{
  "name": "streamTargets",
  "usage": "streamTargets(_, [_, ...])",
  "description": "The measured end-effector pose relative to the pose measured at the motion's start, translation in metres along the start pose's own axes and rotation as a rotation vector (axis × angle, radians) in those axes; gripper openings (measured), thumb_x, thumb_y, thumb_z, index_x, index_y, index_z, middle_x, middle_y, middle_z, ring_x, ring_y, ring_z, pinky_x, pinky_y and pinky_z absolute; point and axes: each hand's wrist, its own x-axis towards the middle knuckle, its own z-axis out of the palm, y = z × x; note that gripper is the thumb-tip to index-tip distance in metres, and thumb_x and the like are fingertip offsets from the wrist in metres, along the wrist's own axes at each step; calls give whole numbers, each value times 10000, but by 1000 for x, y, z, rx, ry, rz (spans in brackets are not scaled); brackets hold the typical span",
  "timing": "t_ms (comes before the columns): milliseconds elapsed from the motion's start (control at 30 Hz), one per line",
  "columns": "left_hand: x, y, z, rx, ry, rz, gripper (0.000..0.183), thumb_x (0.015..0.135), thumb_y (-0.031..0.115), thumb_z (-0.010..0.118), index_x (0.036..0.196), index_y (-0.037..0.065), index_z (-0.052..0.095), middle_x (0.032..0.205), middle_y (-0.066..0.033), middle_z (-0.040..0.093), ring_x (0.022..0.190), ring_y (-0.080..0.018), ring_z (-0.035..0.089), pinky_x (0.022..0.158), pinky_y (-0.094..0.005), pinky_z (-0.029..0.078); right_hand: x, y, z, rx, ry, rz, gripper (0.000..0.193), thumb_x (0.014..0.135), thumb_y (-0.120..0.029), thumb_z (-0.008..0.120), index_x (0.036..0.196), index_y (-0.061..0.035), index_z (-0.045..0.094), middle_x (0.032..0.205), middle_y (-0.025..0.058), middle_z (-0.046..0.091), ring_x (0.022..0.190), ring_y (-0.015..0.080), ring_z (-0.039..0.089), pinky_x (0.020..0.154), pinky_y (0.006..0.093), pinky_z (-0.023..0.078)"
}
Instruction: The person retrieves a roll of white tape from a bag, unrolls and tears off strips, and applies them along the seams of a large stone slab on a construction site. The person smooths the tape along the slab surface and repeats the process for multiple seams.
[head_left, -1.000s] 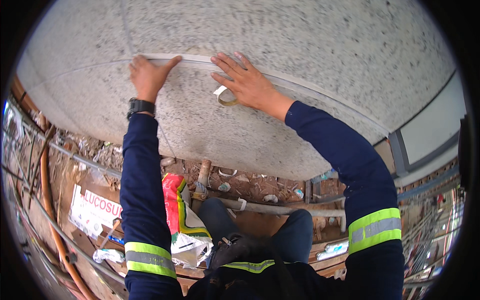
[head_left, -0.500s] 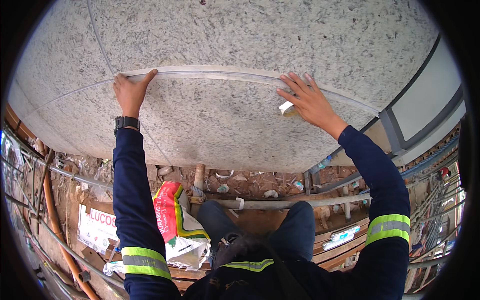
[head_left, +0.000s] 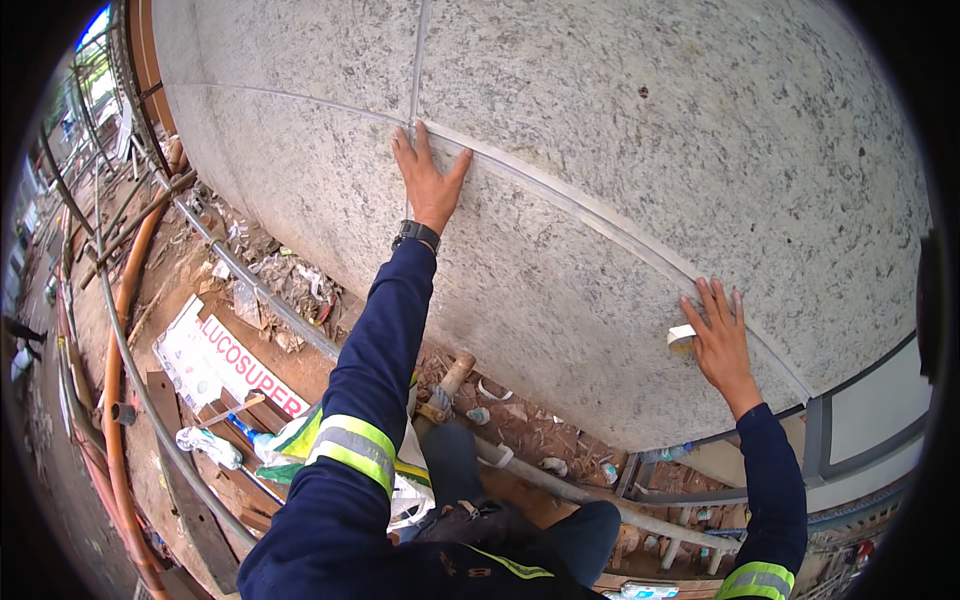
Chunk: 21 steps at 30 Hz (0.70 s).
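A pale strip of tape [head_left: 585, 212] runs along the grey joint in a speckled stone-look wall panel [head_left: 540, 300]. My left hand [head_left: 432, 185] lies spread on the panel where two joints cross, fingertips at the strip's upper-left end. Farther down the strip, to the right, my right hand [head_left: 722, 345] presses its spread, stretched fingers on the wall by the joint. A small roll of tape [head_left: 682, 336], white outside and yellowish inside, sits beside that thumb. Whether the palm grips it is hidden.
Below the wall runs a metal pipe rail [head_left: 560, 485] over rubble. At left lie a white printed sheet [head_left: 235, 365], an orange pipe [head_left: 122, 320] and scaffold tubes [head_left: 215, 245]. A grey-framed panel [head_left: 870, 410] borders the wall at right.
My view has turned, so the joint now slopes down to the right and more ground shows at left. My left fingers point more upward and are more spread; both hands stay on the wall.
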Motion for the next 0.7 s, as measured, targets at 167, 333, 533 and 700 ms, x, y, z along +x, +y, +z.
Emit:
streamTargets(167, [0,-3,4,-91,-53,-49,1039,895,573,714,1652,89,191,1676,-316,109,1549,-506,107,1258,-539,176,-2,5,6,-17,44,-19,669,916,-97,594,1557,-222,453,1703,81,263,1582,303,201,1273,585,135])
streamTargets(333, [0,9,0,24,-56,-42,1169,829,651,757,1648,58,171,1658,-356,107,1543,-516,122,1257,-542,178,1,-2,-1,13,-11,6,664,924,-95,586,1560,-225,450,1703,79,266,1584,307,196,1273,590,135])
streamTargets(533, [2,14,3,-57,-147,-91,1289,753,712,793,1637,14,167,1641,-384,122,1539,-523,130,1247,-540,213,-11,5,5,6,44,17,645,908,-94,617,1530,-208,492,1703,76,266,1583,294,201,1268,582,167])
streamTargets(700, [17,5,-20,119,-156,-151,1220,777,655,800,1613,-23,225,1614,-405,193,1539,-499,173,1241,-499,245,4,-22,-13,274,109,101,560,950,-96,598,1500,-176,529,1670,89,327,1572,316,220,1256,551,233])
